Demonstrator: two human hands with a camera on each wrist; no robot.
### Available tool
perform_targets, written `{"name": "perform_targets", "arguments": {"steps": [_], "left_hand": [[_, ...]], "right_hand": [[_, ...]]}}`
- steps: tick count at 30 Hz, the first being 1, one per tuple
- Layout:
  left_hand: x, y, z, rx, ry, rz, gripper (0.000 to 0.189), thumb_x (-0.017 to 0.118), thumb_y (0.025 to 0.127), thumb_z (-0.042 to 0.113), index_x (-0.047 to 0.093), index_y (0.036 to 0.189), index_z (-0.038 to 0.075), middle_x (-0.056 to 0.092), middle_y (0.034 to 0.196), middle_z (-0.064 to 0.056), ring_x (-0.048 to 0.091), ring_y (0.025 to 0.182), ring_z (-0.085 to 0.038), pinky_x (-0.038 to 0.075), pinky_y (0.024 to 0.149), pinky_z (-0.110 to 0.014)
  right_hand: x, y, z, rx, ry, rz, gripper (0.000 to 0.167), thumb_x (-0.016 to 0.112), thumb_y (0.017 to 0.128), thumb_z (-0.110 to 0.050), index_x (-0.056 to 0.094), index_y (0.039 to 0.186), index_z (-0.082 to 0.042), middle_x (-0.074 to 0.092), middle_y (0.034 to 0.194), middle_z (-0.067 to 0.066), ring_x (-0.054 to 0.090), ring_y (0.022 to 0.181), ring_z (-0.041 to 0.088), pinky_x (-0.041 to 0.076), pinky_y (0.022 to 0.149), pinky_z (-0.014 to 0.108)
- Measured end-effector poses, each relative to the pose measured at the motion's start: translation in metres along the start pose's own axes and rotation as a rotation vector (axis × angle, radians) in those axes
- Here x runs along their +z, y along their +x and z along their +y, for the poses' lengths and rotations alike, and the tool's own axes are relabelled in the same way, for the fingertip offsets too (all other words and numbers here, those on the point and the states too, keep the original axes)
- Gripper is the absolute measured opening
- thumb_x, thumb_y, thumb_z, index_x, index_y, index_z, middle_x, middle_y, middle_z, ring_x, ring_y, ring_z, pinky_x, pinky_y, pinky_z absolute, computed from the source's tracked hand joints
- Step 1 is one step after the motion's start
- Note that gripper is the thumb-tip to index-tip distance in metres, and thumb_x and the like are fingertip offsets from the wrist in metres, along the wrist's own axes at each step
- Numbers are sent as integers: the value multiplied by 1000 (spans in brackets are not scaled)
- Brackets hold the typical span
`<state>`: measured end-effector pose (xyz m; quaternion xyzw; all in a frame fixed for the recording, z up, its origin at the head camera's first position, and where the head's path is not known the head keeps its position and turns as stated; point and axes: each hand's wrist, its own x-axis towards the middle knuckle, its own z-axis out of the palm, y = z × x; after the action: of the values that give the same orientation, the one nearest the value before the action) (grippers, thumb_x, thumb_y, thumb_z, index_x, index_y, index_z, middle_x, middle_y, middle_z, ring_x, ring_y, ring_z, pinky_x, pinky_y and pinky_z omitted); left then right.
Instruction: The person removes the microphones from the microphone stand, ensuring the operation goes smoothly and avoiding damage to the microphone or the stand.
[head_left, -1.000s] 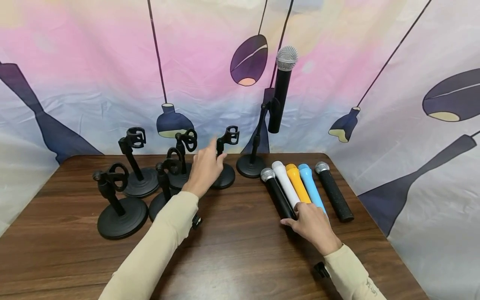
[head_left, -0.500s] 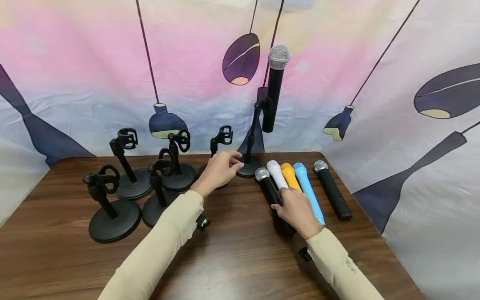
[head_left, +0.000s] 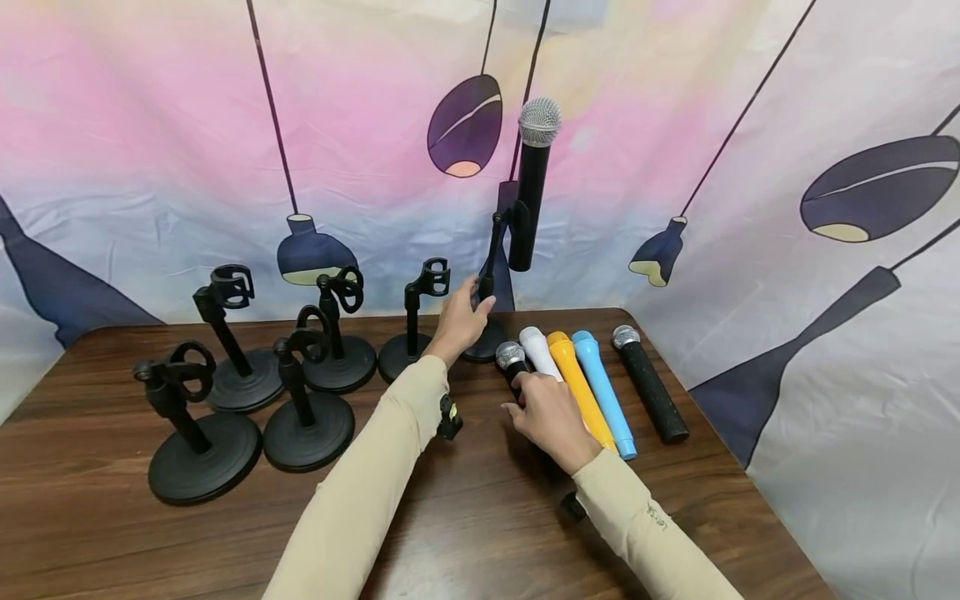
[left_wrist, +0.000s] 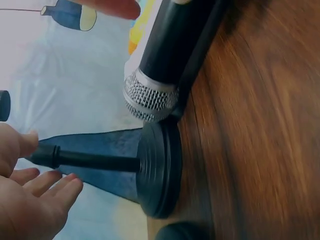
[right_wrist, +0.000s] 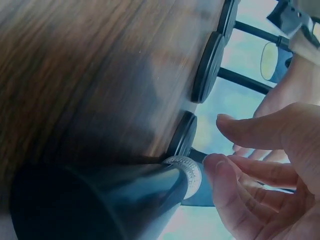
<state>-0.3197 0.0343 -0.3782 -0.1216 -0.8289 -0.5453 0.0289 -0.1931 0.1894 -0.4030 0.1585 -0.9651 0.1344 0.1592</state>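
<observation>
My left hand reaches to the pole of a black desk microphone stand at the table's back. In the left wrist view, its fingers are spread around the pole without closing on it. A black microphone with a silver mesh head sits upright, slightly tilted, in that stand's clip. My right hand hovers over another black microphone, covering much of its body. The right wrist view shows loosely bent fingers beside that microphone, not wrapped round it.
White, yellow and light blue microphones lie side by side, with a speckled black microphone farther right. Several black stands with unfilled clips, such as the front-left stand, occupy the left. A printed cloth hangs behind the table.
My left hand has moved right, from the stand with an unfilled clip to the one bearing a microphone. The right hand has slid forward and left along the black microphone. The view has shifted slightly right.
</observation>
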Motion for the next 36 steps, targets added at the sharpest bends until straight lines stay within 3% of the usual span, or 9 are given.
{"name": "perform_targets", "arguments": {"steps": [8, 16, 23, 30, 36], "left_hand": [[4, 7, -3, -28, -92, -29, 58, 49, 110, 29, 26, 161, 14, 30, 162, -16, 36, 146, -32, 38, 113, -43], [0, 4, 0, -44, -105, -37, 52, 47, 110, 32, 31, 156, 14, 36, 158, -18, 39, 143, -33, 38, 111, -48], [-3, -1, 0, -32, -18, -27, 42, 47, 110, 34, 38, 146, 15, 46, 149, -18, 50, 132, -33, 43, 104, -51], [-6, -7, -1, 30, 68, -59, 50, 45, 110, 32, 39, 155, 12, 48, 149, -16, 49, 134, -31, 42, 106, -49], [-4, -13, 0, 53, 106, -55, 47, 46, 110, 32, 43, 152, 11, 53, 143, -15, 56, 125, -31, 47, 99, -49]], "right_hand": [[1, 0, -4, 26, 25, -42, 30, 87, 83, -20, 73, 98, 1, 66, 74, 4, 60, 62, 15, 51, 56, 30], [5, 3, 2, 86, 40, -109, 32, 85, 85, -24, 74, 102, 2, 70, 79, 7, 59, 63, 15, 51, 58, 30], [9, 2, 7, 107, 65, -102, 30, 85, 84, -25, 74, 98, -1, 69, 78, 5, 62, 65, 16, 52, 59, 32], [9, 2, 10, 141, 91, -100, 28, 86, 84, -26, 74, 96, -3, 70, 80, 4, 65, 70, 18, 53, 62, 34], [7, 1, 14, 138, 102, -82, 29, 87, 82, -25, 74, 95, -2, 70, 77, 4, 65, 68, 18, 53, 61, 34]]}}
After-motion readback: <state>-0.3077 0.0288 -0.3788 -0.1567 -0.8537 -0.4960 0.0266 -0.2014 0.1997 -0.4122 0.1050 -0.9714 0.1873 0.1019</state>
